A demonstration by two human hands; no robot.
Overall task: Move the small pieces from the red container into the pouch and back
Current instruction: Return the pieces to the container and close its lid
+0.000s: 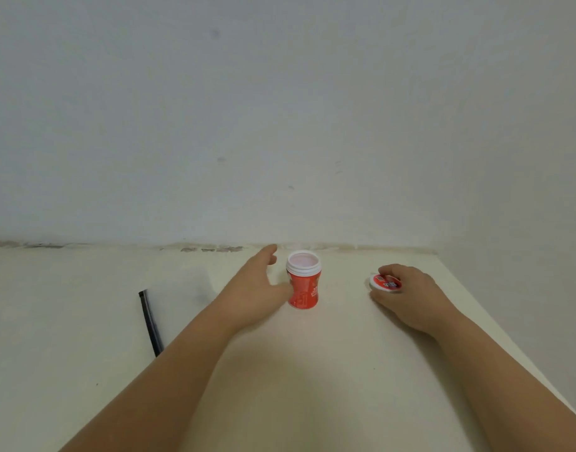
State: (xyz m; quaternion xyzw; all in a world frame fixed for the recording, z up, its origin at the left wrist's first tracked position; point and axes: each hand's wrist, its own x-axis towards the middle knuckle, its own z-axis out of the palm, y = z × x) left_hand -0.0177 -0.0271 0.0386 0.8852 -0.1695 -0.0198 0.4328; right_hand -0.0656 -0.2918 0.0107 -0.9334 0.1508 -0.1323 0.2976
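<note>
The red container (303,290) stands upright on the cream table, its white threaded mouth uncovered. What is inside cannot be made out. My left hand (257,288) is just to its left, fingers spread, thumb touching the container's side. To the right, my right hand (407,295) rests on the table with its fingers closed over the container's white lid (385,283). A transparent pouch with a dark zip strip (150,322) lies flat at the left; its clear body is barely visible.
The table (312,370) meets a white wall along its far edge, close behind the container. The table's right edge runs diagonally just beyond my right forearm.
</note>
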